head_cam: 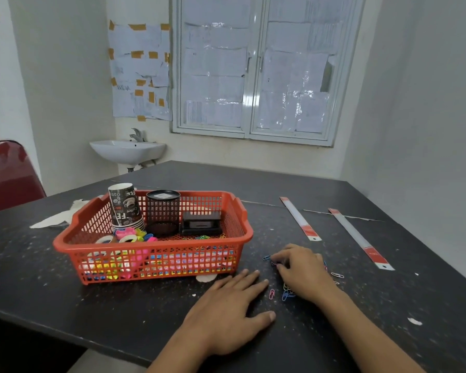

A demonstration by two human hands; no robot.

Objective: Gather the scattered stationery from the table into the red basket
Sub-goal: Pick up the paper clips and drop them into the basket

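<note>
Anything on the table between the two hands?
In the head view, a pink paper clip lies loose between the left hand and the right hand, with blue and yellow clips beside it.

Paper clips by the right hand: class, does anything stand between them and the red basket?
Only the left hand, lying flat on the table between the paper clips and the red basket's near corner.

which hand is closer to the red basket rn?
Left. The left hand lies flat just off the near right corner of the red basket; the right hand is farther right, fingers curled on the paper clips.
</note>
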